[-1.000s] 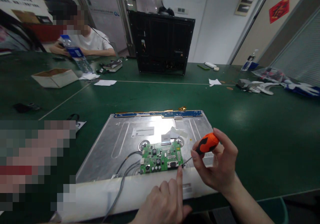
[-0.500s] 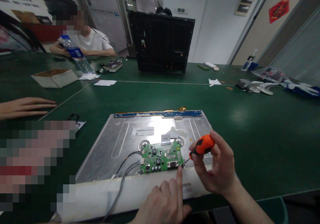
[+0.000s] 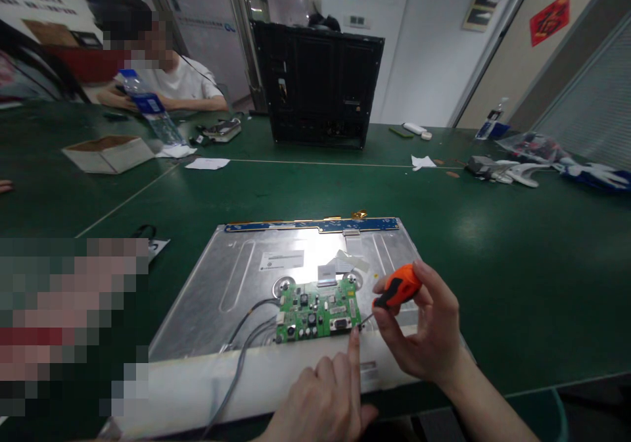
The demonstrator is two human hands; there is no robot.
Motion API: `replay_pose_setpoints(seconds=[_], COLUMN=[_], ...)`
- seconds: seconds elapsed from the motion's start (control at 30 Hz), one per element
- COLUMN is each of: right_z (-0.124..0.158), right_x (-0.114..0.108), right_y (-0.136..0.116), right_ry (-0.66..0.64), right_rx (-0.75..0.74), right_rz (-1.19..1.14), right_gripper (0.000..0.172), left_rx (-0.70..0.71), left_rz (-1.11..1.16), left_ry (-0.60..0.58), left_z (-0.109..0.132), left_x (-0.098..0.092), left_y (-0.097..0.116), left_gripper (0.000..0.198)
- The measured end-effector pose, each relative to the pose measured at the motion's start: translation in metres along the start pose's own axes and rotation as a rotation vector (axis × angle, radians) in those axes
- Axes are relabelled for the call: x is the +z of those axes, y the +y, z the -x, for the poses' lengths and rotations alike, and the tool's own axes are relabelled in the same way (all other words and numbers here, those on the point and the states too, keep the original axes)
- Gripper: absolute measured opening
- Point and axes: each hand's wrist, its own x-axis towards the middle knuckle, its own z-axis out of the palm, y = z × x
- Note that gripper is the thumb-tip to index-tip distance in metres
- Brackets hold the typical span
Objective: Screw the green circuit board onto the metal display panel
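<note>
My right hand (image 3: 426, 327) is closed round an orange and black screwdriver (image 3: 400, 285). The screwdriver's thin shaft slants down to the lower right corner of a green circuit board (image 3: 318, 307). My left hand (image 3: 323, 389) points its index finger at that same corner, with the other fingers curled and the thumb apart. It holds nothing; the fingertip seems to touch the board's edge beside the screwdriver tip, and any screw there is too small to make out. The board lies on the back of a metal display panel (image 3: 197, 310), with grey cables (image 3: 240, 363) leaving its left side.
A black monitor housing (image 3: 320, 87) stands upright at the back. An open box (image 3: 108, 156) and a tilted water bottle (image 3: 155, 113) are back left, near a seated person (image 3: 192, 83). White gloves (image 3: 517, 172) lie at the right on the green table (image 3: 517, 284).
Another person's hand at the left has drawn back almost out of view. The screwdriver handle has turned and shifted slightly in my right hand. My left hand has stayed in place.
</note>
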Motion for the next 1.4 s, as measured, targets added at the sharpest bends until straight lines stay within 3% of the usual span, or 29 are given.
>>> replay_pose_setpoints(seconds=[0.6,0.83,1.07,1.4], right_z=[0.0064,0.0032,0.0056,0.0052], right_x=[0.0022,0.0007,0.0007,0.0038], right_y=[0.0002,0.0000,0.0001,0.0010], right_ry=[0.085,0.024,0.007,0.077], right_rx=[-0.033,-0.007,0.025,-0.017], right_rz=[0.066,0.010,-0.048,0.044], right_gripper=[0.081,0.080,0.082,0.078], left_rx=[0.050,0.079,0.068,0.084], left_rz=[-0.024,-0.032,-0.027,-0.047], left_ry=[-0.082,-0.096,-0.143,-0.101], left_z=[0.0020,0.0022,-0.0021,0.0013], left_x=[-0.0023,0.0000,-0.0091,-0.0020], left_y=[-0.0016,-0.0025,-0.0049,-0.0036], left_gripper=[0.072,0.071,0.070,0.070])
